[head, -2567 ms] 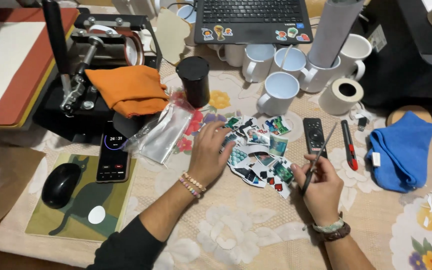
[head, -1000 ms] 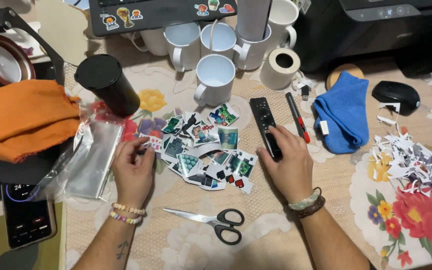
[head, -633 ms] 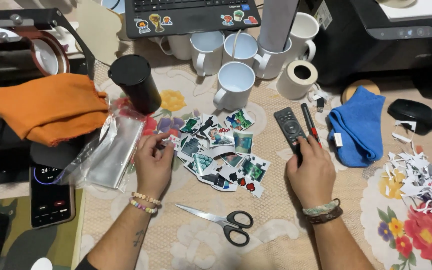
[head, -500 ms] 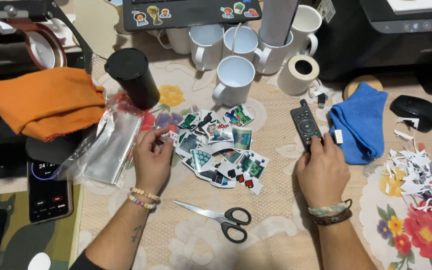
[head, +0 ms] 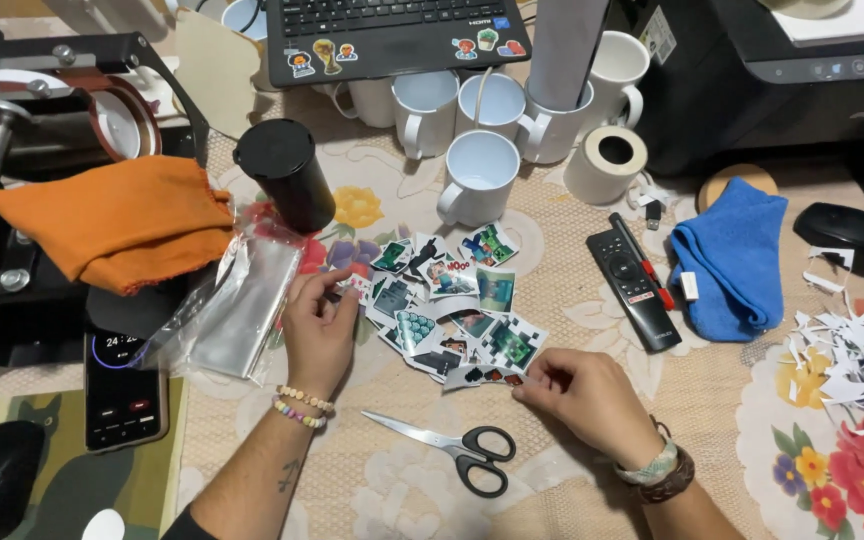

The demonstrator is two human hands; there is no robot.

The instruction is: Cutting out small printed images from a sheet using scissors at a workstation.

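Observation:
A pile of small cut-out picture stickers (head: 442,300) lies on the flowered tablecloth between my hands. My left hand (head: 317,335) rests at the pile's left edge and pinches one small sticker (head: 357,286) between thumb and fingers. My right hand (head: 592,400) sits at the pile's lower right, its curled fingertips on a dark sticker cutout (head: 487,376). Black-handled scissors (head: 452,452) lie shut on the cloth just below both hands. A black remote (head: 634,288) with a red pen (head: 642,255) beside it lies right of the pile.
Clear plastic bags (head: 237,305), a black cup (head: 287,185), an orange cloth (head: 122,220) on a press machine and a phone (head: 122,385) are to the left. White mugs (head: 477,175), a tape roll (head: 607,163) and a laptop (head: 392,35) stand behind. A blue cloth (head: 732,255), mouse (head: 847,235) and paper scraps (head: 857,360) are on the right.
My right hand has left the remote and come down to the pile's lower edge. The scissors, held earlier, lie on the cloth. My left hand stays at the pile's left edge.

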